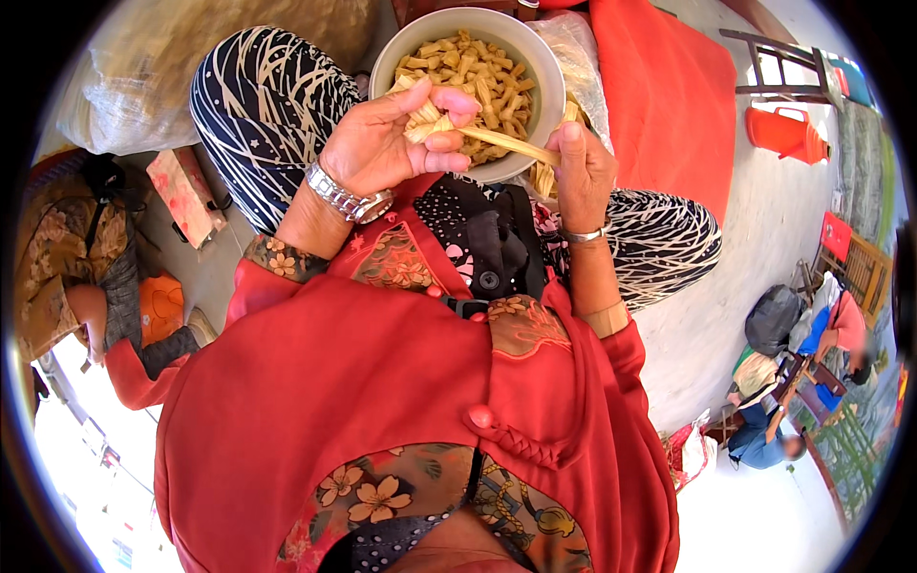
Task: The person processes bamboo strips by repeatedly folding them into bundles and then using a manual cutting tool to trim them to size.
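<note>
As the strip (pixel 511 145) stretches over the near rim of the bowl (pixel 550 81), your right hand (pixel 586 177) pinches one end between thumb and fingers. Your left hand (pixel 368 143), palm up, holds its folded end in half-curled fingers. Folded pieces (pixel 468 62) heap the bowl. By its right edge you have a plastic bag (pixel 576 50), then red cloth (pixel 669 95); left, beyond your knee, a sack (pixel 143 86).

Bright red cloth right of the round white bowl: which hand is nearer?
Right. The right hand is beside the left edge of the red cloth; the left hand is farther left, over the rim of the white bowl.
</note>
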`<action>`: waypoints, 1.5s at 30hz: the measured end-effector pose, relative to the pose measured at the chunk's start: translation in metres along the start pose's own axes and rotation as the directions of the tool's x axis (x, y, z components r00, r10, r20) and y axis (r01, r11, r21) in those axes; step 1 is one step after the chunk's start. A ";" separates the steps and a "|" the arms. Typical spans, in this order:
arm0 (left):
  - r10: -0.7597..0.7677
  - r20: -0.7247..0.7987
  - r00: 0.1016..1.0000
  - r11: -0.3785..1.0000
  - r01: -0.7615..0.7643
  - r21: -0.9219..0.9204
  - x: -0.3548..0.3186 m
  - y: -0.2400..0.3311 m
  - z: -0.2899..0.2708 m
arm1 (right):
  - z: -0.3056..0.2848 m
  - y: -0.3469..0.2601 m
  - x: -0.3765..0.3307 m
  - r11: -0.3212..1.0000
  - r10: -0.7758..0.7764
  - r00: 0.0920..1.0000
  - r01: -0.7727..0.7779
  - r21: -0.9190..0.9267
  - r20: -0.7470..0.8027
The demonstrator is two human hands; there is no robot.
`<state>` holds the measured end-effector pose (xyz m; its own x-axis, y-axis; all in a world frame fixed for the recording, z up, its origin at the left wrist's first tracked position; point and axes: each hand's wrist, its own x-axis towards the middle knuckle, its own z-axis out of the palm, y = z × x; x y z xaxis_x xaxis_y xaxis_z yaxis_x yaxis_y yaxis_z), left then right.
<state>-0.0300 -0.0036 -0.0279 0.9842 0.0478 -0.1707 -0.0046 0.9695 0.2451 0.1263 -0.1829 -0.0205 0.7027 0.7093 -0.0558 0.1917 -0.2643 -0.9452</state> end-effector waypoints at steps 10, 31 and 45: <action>0.204 -0.364 0.909 0.847 0.023 0.531 0.011 0.002 0.005 | 0.018 -0.003 0.007 0.994 -0.014 0.991 0.029 -0.110 0.133; 0.430 -0.195 0.882 0.746 -0.225 0.627 -0.001 0.059 0.033 | 0.026 -0.056 0.027 0.997 -0.081 0.901 0.078 0.023 0.426; 0.468 -0.263 0.844 0.695 -0.168 0.699 0.032 0.065 0.046 | 0.015 -0.051 0.060 0.982 -0.181 0.919 0.190 0.008 0.350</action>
<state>0.0096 0.0499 0.0264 0.7818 0.5571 -0.2801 -0.0447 0.4981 0.8660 0.1487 -0.1170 0.0201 0.3713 0.9285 0.0070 0.3161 -0.1193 -0.9412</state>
